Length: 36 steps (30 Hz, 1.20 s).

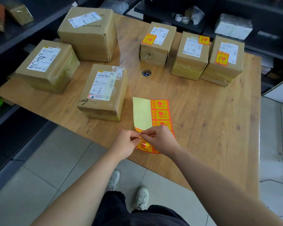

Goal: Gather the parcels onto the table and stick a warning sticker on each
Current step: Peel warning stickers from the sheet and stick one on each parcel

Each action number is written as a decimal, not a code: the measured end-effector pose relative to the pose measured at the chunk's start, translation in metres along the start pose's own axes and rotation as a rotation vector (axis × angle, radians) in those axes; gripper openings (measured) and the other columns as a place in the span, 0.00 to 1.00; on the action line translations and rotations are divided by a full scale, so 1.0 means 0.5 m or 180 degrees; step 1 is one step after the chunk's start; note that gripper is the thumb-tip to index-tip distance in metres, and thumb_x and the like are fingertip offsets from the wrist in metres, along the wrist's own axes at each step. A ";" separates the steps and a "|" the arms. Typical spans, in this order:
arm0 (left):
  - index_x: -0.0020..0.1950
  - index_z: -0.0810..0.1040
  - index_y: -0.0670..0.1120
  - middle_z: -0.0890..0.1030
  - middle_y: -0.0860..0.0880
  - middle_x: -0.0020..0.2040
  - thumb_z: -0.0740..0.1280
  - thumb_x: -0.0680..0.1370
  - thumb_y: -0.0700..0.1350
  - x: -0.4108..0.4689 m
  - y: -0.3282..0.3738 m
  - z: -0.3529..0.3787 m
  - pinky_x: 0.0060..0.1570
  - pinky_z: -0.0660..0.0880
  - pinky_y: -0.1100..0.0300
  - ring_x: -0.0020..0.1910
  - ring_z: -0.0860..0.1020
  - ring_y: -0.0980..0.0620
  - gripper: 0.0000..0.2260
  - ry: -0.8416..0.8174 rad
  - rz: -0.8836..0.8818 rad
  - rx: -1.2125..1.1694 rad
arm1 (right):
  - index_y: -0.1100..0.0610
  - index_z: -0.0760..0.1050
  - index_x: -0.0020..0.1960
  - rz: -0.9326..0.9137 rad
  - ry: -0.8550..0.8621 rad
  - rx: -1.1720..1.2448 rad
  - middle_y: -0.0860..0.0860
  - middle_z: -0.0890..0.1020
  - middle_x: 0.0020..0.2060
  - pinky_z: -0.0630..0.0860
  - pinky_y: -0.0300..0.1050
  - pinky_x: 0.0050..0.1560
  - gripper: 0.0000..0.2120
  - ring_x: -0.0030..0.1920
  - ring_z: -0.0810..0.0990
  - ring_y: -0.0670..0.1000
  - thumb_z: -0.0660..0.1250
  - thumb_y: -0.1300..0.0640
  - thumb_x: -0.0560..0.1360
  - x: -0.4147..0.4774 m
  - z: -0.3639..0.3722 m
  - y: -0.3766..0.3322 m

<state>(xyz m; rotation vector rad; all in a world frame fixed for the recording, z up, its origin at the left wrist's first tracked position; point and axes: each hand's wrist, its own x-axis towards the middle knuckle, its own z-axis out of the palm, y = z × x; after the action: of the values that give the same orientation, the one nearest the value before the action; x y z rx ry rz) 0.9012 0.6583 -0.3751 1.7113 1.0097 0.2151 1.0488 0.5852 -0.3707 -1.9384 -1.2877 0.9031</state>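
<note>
brown parcels [103,93], orange-yellow sticker sheet [160,111] (pale backing)

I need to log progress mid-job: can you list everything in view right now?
Stickered parcels: three, brown, back right of the table.
Unstickered parcels: three, brown, left half of the table.
Sticker sheet: one, orange and yellow with its pale backing partly bare, near front edge of the table.
Table: one, light wood, with a round cable hole in the middle.
Shelves: dark, behind and to the left, holding wrapped packages.
Shoes: two, pale, on the tiled floor.
Left hand: pinches the sheet's near end.
Right hand: pinches the same spot.
</note>
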 end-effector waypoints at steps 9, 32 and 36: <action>0.55 0.82 0.45 0.83 0.54 0.44 0.68 0.77 0.40 -0.001 0.004 0.009 0.40 0.81 0.61 0.39 0.82 0.57 0.08 0.0197 -0.0121 -0.0253 | 0.51 0.82 0.41 0.0246 0.0154 0.0248 0.41 0.83 0.35 0.78 0.32 0.38 0.03 0.37 0.81 0.37 0.72 0.58 0.71 -0.004 -0.008 -0.004; 0.49 0.82 0.45 0.84 0.50 0.43 0.67 0.77 0.39 -0.007 0.007 0.004 0.41 0.80 0.58 0.40 0.82 0.55 0.05 0.0330 -0.0180 0.0021 | 0.56 0.77 0.38 0.0871 0.0321 0.0287 0.52 0.84 0.36 0.80 0.49 0.40 0.05 0.40 0.84 0.53 0.67 0.60 0.72 -0.012 -0.024 0.000; 0.50 0.75 0.52 0.82 0.51 0.45 0.66 0.77 0.39 -0.006 -0.009 -0.011 0.39 0.76 0.60 0.43 0.81 0.54 0.08 0.0488 -0.0250 0.0475 | 0.59 0.76 0.42 0.1317 0.0128 0.0368 0.56 0.84 0.40 0.81 0.57 0.45 0.06 0.43 0.84 0.56 0.62 0.59 0.75 -0.012 -0.030 0.009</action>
<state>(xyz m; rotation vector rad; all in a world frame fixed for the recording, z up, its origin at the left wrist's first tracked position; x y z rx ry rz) 0.8941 0.6603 -0.3759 1.8066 1.2301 0.2274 1.0614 0.5760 -0.3647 -2.1554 -0.8019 1.1028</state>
